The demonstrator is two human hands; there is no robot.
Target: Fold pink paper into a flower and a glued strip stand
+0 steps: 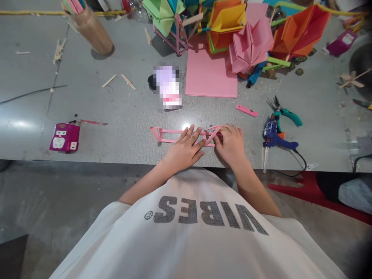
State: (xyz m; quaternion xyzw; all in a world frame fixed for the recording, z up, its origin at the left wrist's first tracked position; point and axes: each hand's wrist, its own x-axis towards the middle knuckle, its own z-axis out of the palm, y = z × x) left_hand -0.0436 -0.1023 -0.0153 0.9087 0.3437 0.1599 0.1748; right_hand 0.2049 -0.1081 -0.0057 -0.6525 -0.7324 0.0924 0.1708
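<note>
A long pink stick frame (167, 141) lies on the grey table near its front edge, with a triangular end piece at the left and a slanted piece near its right end. My left hand (187, 149) rests flat over the middle of the frame, its fingers spread. At the frame's right end my right hand (231, 144) is closed, thumb and fingers pressed together around the pink sticks. Its fingertips are partly hidden. Beyond my right hand lie a blue glue gun (271, 135) and teal-handled pliers (290, 116).
Behind the frame are a blurred phone (171, 91), a pink sheet (210, 79), a pink cutter (247, 111) and folded paper shapes (251, 42). A purple box (64, 137) sits left, and a brown stick holder (94, 31) stands back left. A cord hangs from the glue gun.
</note>
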